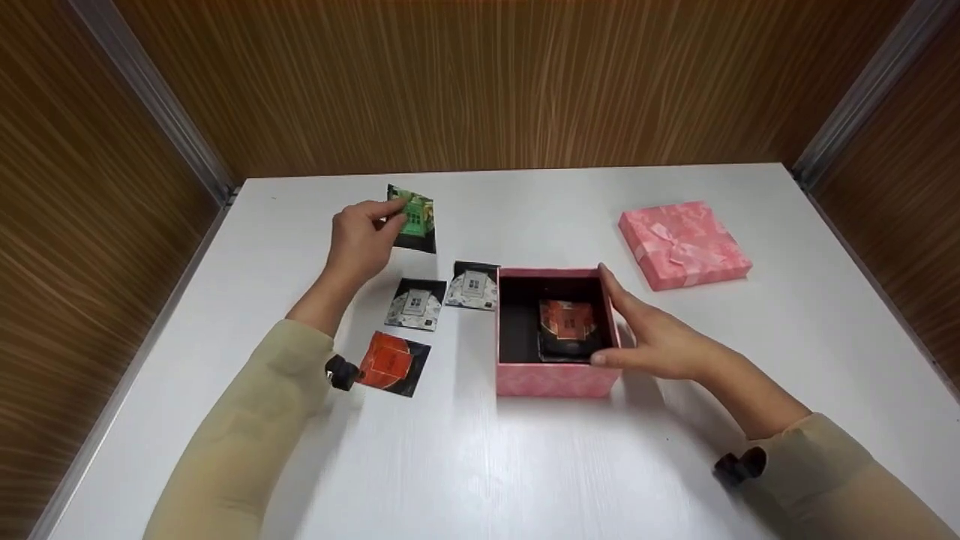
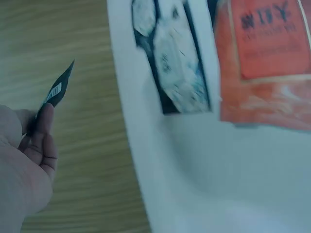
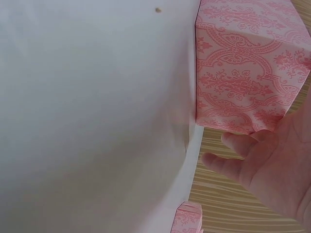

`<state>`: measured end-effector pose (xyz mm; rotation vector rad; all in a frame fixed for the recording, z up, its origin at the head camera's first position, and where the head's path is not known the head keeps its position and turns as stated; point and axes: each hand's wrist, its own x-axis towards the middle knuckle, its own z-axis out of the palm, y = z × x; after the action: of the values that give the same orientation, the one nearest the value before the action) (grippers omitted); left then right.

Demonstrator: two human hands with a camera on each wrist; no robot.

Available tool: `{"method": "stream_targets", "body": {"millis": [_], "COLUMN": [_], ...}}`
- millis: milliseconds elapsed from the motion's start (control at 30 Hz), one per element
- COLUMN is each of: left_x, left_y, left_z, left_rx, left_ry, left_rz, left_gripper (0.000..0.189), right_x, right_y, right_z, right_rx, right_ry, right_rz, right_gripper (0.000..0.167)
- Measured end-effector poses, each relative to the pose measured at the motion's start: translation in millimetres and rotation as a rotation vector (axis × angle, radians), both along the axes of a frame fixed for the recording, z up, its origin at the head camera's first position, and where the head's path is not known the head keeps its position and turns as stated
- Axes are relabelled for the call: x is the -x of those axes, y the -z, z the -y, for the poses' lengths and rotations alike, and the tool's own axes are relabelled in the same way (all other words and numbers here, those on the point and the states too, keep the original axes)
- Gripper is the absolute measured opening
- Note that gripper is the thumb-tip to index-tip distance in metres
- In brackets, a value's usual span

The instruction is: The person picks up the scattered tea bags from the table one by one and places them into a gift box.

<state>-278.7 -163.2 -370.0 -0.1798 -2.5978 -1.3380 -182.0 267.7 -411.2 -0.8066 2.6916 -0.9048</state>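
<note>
My left hand pinches a green and black sachet by its edge, tilted up at the back left of the table; its dark back with a barcode label shows in the left wrist view. My right hand holds the right side of an open pink gift box, thumb at the front corner and a finger at the back one. Inside the box, on its right, lies a red and black sachet. Two white floral sachets, one near the left forearm and one against the box, lie on the table.
An orange-red sachet lies beside the left wrist, partly behind the wrist camera. The pink lid with a bow rests at the back right of the white table. Wood-grain panels stand at the back and both sides.
</note>
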Motion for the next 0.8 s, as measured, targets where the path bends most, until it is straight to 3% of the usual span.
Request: {"method": "stream_targets", "body": {"millis": [133, 500, 800], "left_x": [-11.5, -48.1, -64.3], "left_y": [-11.1, -35.5, -33.1], "left_z": [-12.5, -50.8, -77.5], "left_rx": [-0.021, -0.073, 0.030], "left_ry": [0.053, 0.239, 0.384], "left_rz": [-0.067, -0.164, -0.192], "left_gripper": [0.032, 0.034, 0.035], "right_x": [1.2, 4.1, 5.8], "right_y": [0.7, 0.3, 1.0], "right_z": [0.7, 4.2, 6.8], "right_rx": [-0.005, 0.001, 0.013], "right_ry": [0.007, -0.001, -0.006], "right_rz": [0.002, -0.004, -0.006], "right_gripper": [0.120, 0.121, 0.120]}}
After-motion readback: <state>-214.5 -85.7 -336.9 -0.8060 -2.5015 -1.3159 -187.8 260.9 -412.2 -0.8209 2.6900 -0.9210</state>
